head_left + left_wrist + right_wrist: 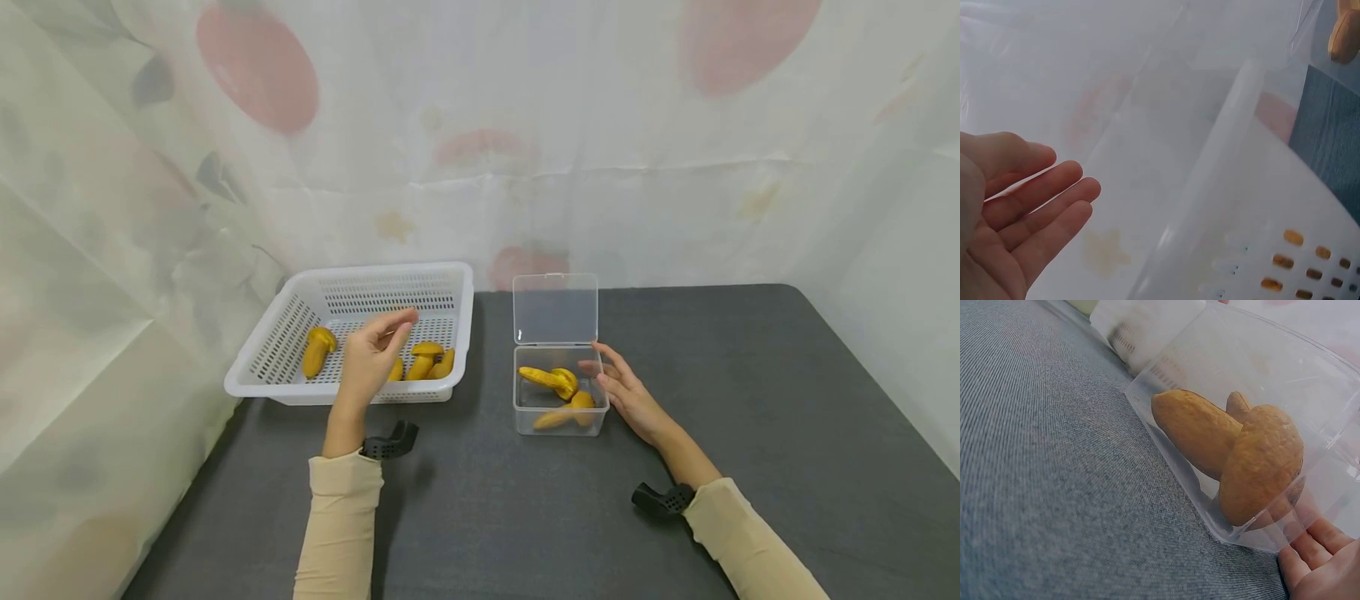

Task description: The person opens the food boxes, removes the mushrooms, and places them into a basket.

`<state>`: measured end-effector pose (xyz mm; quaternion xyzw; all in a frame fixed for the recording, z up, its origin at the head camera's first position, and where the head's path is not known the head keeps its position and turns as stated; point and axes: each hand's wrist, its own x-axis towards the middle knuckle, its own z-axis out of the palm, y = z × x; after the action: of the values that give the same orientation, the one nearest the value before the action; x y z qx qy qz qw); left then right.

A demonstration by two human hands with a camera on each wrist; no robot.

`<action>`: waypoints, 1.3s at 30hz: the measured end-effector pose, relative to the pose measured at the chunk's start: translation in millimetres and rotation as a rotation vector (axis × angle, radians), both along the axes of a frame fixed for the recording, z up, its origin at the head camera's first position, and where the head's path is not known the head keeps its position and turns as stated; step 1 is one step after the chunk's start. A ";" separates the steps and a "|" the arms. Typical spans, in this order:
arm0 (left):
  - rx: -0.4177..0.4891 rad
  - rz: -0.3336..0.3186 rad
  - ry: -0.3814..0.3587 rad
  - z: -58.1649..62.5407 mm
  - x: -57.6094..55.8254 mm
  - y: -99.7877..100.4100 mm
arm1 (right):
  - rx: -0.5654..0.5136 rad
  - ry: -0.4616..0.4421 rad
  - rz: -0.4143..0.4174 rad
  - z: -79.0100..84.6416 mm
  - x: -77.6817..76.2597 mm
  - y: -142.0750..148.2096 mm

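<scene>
At the dark grey, fine-ribbed tabletop's (480,517) 10 o'clock lies your white perforated plastic basket (300,390), with a smooth rolled rim and rows of slots. Inside, at 8 o'clock, sits 1 mustard-yellow, round-capped mushroom (318,353). Your left hand (371,354) hovers over the basket, thumb and fingers apart, holding nothing; I'd judge you're between grasps here. At the basket's 4 o'clock, at least 3 matching yellow mushrooms (423,362) bunch together, 1 of them partly hidden by that hand. Lifting any would probably call for lowering your fingers and pinching a thick stem.

At 3 o'clock from the basket stands your clear, square-cornered plastic box (527,423), its flat transparent lid (557,308) raised at 12 o'clock. It holds 2 lightly wrinkled yellow mushrooms (553,381), stems pointing towards 9 o'clock. Your right hand (633,400) rests its loosely spread fingers against the box wall at 3 o'clock, seemingly steadying it; such thin, slick plastic might slide if that touch lifts
</scene>
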<state>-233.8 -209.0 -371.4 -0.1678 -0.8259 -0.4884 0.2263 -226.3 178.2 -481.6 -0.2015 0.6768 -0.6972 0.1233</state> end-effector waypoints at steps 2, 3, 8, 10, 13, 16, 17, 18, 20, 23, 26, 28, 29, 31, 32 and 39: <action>-0.020 -0.013 0.010 1.5 1.5 4.4 | 0.001 0.000 0.000 0.1 0.1 0.1; -0.032 -0.023 0.016 2.3 2.4 6.8 | 0.002 0.000 0.000 0.2 0.2 0.0; -0.075 -0.098 0.044 5.8 6.6 19.7 | 0.003 0.002 -0.003 0.4 0.3 -0.5; -0.078 -0.128 0.048 6.9 8.2 24.2 | 0.004 0.002 -0.003 0.3 0.0 -0.7; -0.074 -0.154 0.039 7.7 10.6 30.0 | 0.007 -0.002 -0.005 0.4 -0.4 -0.8; -0.072 -0.173 0.019 7.3 12.1 35.0 | 0.005 -0.004 -0.005 0.4 -0.4 -1.0; -0.071 -0.183 0.013 7.1 12.6 36.7 | 0.005 -0.004 -0.006 0.4 -0.3 -1.0; -0.070 -0.196 0.008 7.2 13.1 38.5 | 0.005 -0.004 -0.007 0.3 -0.3 -1.0; -0.068 -0.217 -0.001 7.3 13.6 42.1 | 0.007 -0.003 -0.008 -0.1 -0.2 -0.9; -0.071 -0.247 -0.022 8.0 14.5 47.8 | 0.009 0.000 -0.008 -0.4 -0.2 -0.9; -0.091 -0.275 -0.043 6.2 14.0 54.7 | 0.010 0.002 -0.007 0.1 -0.1 -0.5; -0.127 -0.290 -0.045 4.2 14.1 60.5 | 0.007 0.003 -0.007 0.3 -0.3 -0.3; -0.144 -0.302 -0.048 2.9 14.1 63.9 | 0.006 0.002 -0.007 0.2 -0.4 -0.4; -0.185 -0.319 -0.050 0.4 14.4 71.1 | -0.001 -0.002 -0.005 -0.2 -0.6 -0.6; -0.203 -0.333 -0.049 -1.0 14.3 74.5 | -0.005 -0.001 -0.004 -0.5 -0.7 -0.7; -0.285 -0.425 -0.048 -9.6 10.2 98.9 | -0.016 0.006 -0.002 -0.7 -0.5 -0.7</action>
<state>-223.6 -110.1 -381.0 -0.3562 -0.8377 -0.4075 0.0729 -226.8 177.4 -482.2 -0.2041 0.6719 -0.7020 0.1189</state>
